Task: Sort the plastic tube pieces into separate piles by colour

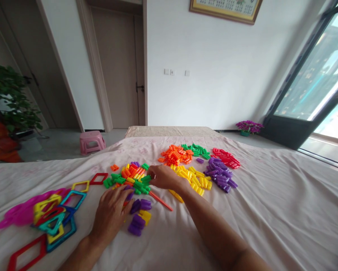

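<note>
On a pale pink bedsheet point(270, 210) lies a mixed heap of small plastic tube pieces point(131, 175) in green, orange, yellow and purple. My right hand point(165, 177) reaches into the right side of that heap with fingertips pinched on a green piece point(146, 178). My left hand point(111, 212) rests palm down at the heap's near edge, fingers bent onto purple pieces point(139, 205). Sorted piles lie beyond: orange point(175, 154), green point(198, 149), red point(226, 157), purple point(220, 174), yellow point(195, 178).
Flat coloured diamond frames point(56, 218) and a magenta plastic sheet point(22, 212) lie at the left. A thin red stick point(161, 201) lies near my right wrist. A pink stool point(92, 141), a potted plant point(8, 98) and a door point(121, 67) stand beyond the bed.
</note>
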### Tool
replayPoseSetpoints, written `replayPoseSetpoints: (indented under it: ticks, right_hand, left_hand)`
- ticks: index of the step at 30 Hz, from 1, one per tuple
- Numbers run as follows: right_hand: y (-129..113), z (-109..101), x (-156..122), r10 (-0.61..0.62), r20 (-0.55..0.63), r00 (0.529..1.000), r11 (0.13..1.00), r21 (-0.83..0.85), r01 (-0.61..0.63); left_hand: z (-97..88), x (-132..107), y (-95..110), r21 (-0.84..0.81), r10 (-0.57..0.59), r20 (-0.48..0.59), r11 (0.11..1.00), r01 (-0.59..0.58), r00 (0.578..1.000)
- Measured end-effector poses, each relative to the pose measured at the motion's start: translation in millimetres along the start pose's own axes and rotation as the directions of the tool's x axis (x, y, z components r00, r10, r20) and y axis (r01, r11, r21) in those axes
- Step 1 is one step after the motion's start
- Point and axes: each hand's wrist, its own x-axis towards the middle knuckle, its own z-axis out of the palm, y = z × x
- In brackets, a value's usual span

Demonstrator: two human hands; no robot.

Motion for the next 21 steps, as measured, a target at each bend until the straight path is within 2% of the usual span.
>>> replayPoseSetpoints:
  ticks: [3,6,9,13,15,17,21]
  right_hand:
    - [5.1,-5.0,1.9,0.057,-0.05,0.997,0.996,0.066,-0.053]
    - [12.7,-7.2,3.8,0.09,-0.109,0.99,0.987,0.141,-0.074]
    - [20.2,-7.6,4.6,0.102,-0.178,0.979,0.973,0.222,-0.061]
    - [32.6,-9.4,6.5,0.101,-0.281,0.954,0.95,0.314,-0.008]
    - [41.8,-11.3,8.9,0.154,-0.338,0.928,0.916,0.402,-0.005]
    - [51.8,-13.9,11.1,0.229,-0.368,0.901,0.836,0.549,0.011]
    - [65.3,-21.7,10.1,0.325,-0.351,0.878,0.607,0.789,0.09]
  left_hand:
    - [-4.9,0.7,4.6,-0.038,0.103,0.017,0.994,-0.102,0.995]
    - [-10.2,1.0,14.3,-0.116,0.224,0.093,0.97,-0.213,0.97]
    - [-8.2,-0.4,19.6,-0.133,0.275,0.15,0.958,-0.256,0.95]
    - [3.5,-3.0,12.5,-0.019,0.211,0.072,0.978,-0.21,0.975]
    - [6.5,-3.0,6.6,0.021,0.167,0.022,0.986,-0.168,0.986]
    - [5.9,-1.9,1.4,0.025,0.129,-0.032,0.991,-0.128,0.991]
    - [-0.4,1.2,-8.1,-0.028,0.017,-0.127,0.999,-0.02,0.992]
